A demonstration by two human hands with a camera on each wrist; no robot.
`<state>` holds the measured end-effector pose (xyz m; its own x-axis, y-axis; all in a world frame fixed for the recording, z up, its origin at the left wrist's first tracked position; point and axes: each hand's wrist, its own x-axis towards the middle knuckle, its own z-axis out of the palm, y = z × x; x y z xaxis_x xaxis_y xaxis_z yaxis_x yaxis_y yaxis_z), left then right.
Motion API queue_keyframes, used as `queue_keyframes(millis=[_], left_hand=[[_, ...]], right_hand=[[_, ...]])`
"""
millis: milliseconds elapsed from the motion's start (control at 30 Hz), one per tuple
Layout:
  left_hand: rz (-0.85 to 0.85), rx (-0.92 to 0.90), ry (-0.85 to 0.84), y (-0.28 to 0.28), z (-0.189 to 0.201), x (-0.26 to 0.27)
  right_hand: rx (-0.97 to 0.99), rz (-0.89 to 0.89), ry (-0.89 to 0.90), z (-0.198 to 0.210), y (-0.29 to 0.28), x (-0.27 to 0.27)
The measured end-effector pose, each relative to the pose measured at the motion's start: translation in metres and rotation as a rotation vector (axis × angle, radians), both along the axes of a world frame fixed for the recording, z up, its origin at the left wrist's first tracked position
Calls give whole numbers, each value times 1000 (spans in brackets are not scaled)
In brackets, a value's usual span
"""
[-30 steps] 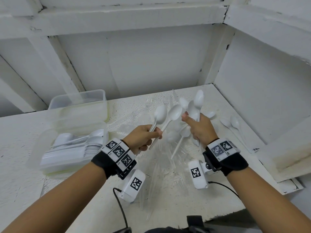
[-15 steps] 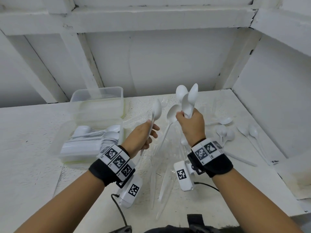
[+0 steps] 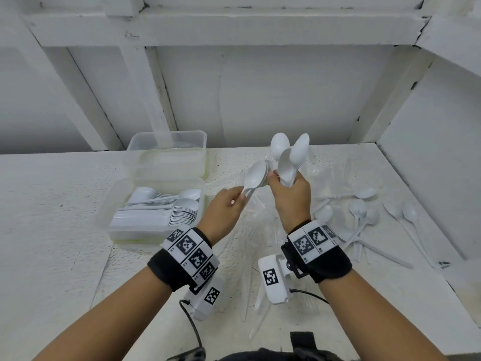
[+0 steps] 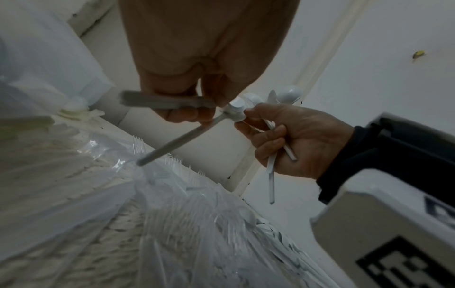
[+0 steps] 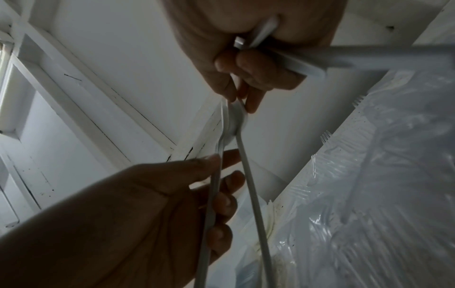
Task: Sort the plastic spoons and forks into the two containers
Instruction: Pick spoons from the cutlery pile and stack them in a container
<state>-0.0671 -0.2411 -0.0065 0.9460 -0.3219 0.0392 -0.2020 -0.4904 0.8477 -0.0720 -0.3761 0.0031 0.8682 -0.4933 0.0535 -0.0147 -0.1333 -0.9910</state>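
My right hand [image 3: 283,178] grips a bunch of white plastic spoons [image 3: 289,155] upright, bowls up, above the table's middle. My left hand [image 3: 242,199] pinches the handle of a white spoon [image 3: 256,174] whose bowl lies against the right hand. In the right wrist view the right fingers [image 5: 248,97] pinch two nested spoon bowls [image 5: 232,124]; one handle runs into the left hand [image 5: 216,194], the other hangs beside it. The near clear container [image 3: 114,194] holds stacked white spoons. The far clear container [image 3: 169,152] looks empty. Clear forks [image 4: 172,171] lie below the hands.
Several loose white spoons [image 3: 364,212] lie on the white table [image 3: 52,217] to the right, close to the side wall [image 3: 429,178]. Both containers stand at the left, against the back wall. The forks lie on crinkled clear plastic [image 5: 369,175].
My hands have closed together and risen a little. The spoon in my left hand now touches the right hand's bunch. The view has swung left and tilted up.
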Motion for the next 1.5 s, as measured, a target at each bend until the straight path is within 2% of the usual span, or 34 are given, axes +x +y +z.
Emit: queue_keyframes(millis=[133, 267, 367, 533, 667, 767, 833, 933, 1033, 1167, 1267, 1367, 1500], left_hand=[[-1, 56, -144, 2, -7, 9], [13, 153, -179, 0, -6, 11], [-20, 114, -65, -1, -1, 6], [-68, -133, 253, -3, 8, -1], [-99, -57, 167, -3, 10, -4], [-110, -13, 134, -4, 9, -4], [-94, -99, 244, -6, 9, -4], [-84, -349, 543, -7, 16, -4], [-127, -427, 645, -6, 22, -3], [-80, -470, 647, -5, 22, 0], [23, -502, 606, -8, 21, 2], [129, -557, 583, -11, 20, 3], [151, -640, 553, -19, 19, 1]], right_hand=[[39, 37, 48, 1, 3, -2], [60, 54, 70, 3, 2, -4], [72, 84, 67, 3, 1, -4], [82, 98, 66, 6, 0, -6], [30, 135, 27, 6, 1, -9], [-24, 91, 2, 2, -2, -8], [-32, 77, 0, 1, -4, -7], [-15, 104, 10, 2, -4, -6], [41, 106, 26, 1, -7, -5], [-5, 158, 53, 5, -11, -6], [-11, 181, 84, 4, -13, -8], [-82, 203, 61, -1, -12, -10], [-184, 179, 2, -5, -9, -12]])
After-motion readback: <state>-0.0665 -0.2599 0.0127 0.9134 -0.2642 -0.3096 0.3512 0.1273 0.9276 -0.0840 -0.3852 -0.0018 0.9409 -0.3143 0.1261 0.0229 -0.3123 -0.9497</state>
